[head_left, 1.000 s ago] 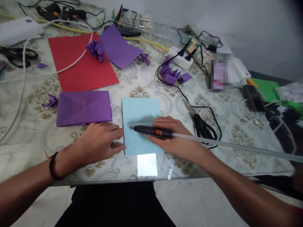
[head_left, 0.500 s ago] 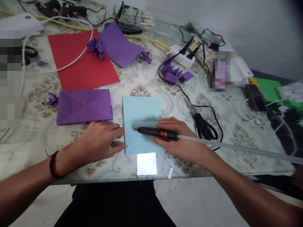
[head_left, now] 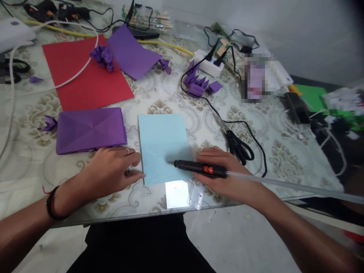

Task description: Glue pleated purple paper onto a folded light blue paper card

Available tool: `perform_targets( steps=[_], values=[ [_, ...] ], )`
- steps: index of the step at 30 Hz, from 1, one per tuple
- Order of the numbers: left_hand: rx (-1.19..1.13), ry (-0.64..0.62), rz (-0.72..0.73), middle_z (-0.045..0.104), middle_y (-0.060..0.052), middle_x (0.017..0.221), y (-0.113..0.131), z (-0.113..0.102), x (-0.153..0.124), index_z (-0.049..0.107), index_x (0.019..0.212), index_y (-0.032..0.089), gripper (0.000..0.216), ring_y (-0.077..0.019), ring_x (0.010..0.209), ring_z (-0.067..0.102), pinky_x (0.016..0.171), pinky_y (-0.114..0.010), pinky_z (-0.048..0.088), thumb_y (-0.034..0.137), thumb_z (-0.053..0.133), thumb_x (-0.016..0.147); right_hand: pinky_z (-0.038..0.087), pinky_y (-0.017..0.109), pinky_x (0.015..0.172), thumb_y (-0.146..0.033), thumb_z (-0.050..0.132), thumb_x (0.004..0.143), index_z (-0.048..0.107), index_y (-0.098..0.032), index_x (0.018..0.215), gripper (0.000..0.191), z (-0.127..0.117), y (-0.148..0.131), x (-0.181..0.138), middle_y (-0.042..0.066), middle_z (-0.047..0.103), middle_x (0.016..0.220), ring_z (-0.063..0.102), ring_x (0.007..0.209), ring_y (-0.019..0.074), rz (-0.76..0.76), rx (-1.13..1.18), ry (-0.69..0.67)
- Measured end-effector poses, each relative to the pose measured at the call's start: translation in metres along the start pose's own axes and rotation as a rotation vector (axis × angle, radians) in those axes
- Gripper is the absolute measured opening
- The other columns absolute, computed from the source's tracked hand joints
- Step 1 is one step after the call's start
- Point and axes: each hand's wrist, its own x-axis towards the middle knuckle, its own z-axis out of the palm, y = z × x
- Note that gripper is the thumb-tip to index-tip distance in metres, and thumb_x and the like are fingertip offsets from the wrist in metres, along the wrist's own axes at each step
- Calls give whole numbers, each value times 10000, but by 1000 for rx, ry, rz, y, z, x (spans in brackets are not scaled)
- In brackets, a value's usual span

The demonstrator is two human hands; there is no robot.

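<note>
My right hand [head_left: 224,168] grips a black glue gun [head_left: 200,168], with a long clear glue stick [head_left: 284,184] trailing out of its back to the right. The gun's nozzle points left, over the middle of a folded light-blue paper [head_left: 162,131]. A thin pale diagonal line and a few marks at the lower left show on that paper. On the table lies my left hand [head_left: 110,170], thumb and fingers apart, its thumb tip at the paper's left edge. Just beyond it is a folded purple paper [head_left: 91,131].
A red sheet [head_left: 76,87], a purple sheet [head_left: 133,53] and crumpled purple paper [head_left: 102,57] lie farther back. Right of my right hand are scissors [head_left: 240,148] beside a black cable. Folded purple pieces [head_left: 196,81] sit by a white power strip [head_left: 209,64].
The glue gun has moved right and slightly down across the blue paper, and a thin diagonal line now shows behind its nozzle. My left hand keeps its place by the paper edge; the view has shifted.
</note>
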Motion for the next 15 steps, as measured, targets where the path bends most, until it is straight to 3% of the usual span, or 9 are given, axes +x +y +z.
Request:
perform_targets(
  steps=[5, 8, 10, 13, 15],
  values=[
    [7, 16, 17, 649, 17, 732, -1, 0, 0, 615, 850, 209, 245, -174, 641, 603, 604, -311, 300, 407, 723, 944, 557, 429, 844, -266, 744, 833, 643, -260, 706, 163, -2, 12, -20, 10, 708, 748, 717, 823, 251, 95, -26, 26],
    [16, 43, 44, 640, 19, 723, -2, 0, 0, 605, 840, 208, 257, -170, 621, 593, 593, -308, 297, 405, 736, 939, 586, 491, 913, -344, 782, 819, 740, -269, 832, 87, 0, 20, -32, 50, 781, 888, 749, 968, 307, 152, -40, 112],
    [6, 46, 48, 636, 23, 716, -2, 1, 0, 599, 837, 206, 255, -161, 603, 583, 582, -302, 296, 397, 737, 936, 584, 519, 949, -361, 795, 803, 768, -262, 896, 138, 0, 23, -37, 68, 799, 962, 753, 1021, 328, 167, -46, 156],
    [-5, 35, 40, 626, 28, 702, -3, 1, -1, 598, 836, 206, 252, -150, 587, 571, 574, -295, 292, 395, 727, 940, 581, 488, 913, -334, 757, 827, 729, -259, 806, 83, -4, 22, -39, 46, 777, 874, 754, 937, 299, 143, -30, 97],
    [-4, 31, 33, 626, 28, 702, -3, 1, -1, 600, 836, 207, 259, -148, 580, 562, 568, -293, 283, 410, 724, 939, 565, 449, 864, -297, 716, 856, 666, -257, 726, 145, -7, 19, -39, 14, 724, 764, 729, 820, 255, 118, -23, 53]
  ],
)
